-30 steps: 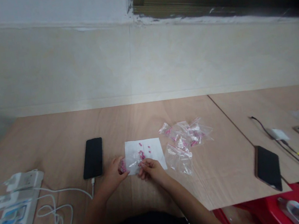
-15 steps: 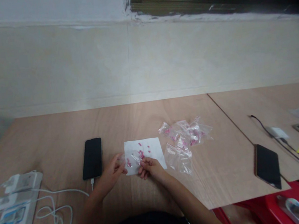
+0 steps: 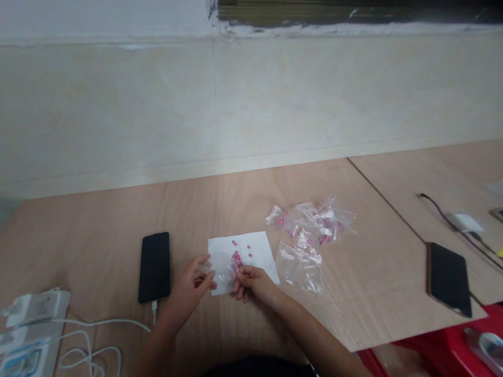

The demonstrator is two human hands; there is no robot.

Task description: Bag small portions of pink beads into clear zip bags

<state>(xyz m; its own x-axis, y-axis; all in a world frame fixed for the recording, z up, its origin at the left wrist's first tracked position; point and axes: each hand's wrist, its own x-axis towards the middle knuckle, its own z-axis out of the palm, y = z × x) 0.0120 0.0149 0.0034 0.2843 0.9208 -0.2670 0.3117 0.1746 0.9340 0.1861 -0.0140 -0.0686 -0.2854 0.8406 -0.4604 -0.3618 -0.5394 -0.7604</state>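
My right hand (image 3: 253,281) pinches the edge of a small clear plastic bag (image 3: 222,269) above a white sheet of paper (image 3: 264,248). Beside its fingertips, a cluster of small pink pieces (image 3: 236,258) gathers at the bag's right end; whether all of them lie inside is unclear. My left hand (image 3: 195,283) is at the bag's left edge, thumb and forefinger spread apart, and no firm grip shows. A few loose pink pieces (image 3: 249,247) lie on the paper's upper part.
Clear bags with pink pieces (image 3: 307,240) lie right of the paper, beside a flat clear zip bag (image 3: 303,268). Phones (image 3: 154,267) (image 3: 449,279) flank the work area. A power strip (image 3: 32,353) with tangled white cables sits left; a red stool (image 3: 494,342) stands below the right edge.
The pink pieces at the bag's left part have gone from there, and pink now shows only at its right end. My left fingers have spread apart. My right hand keeps its pinch.
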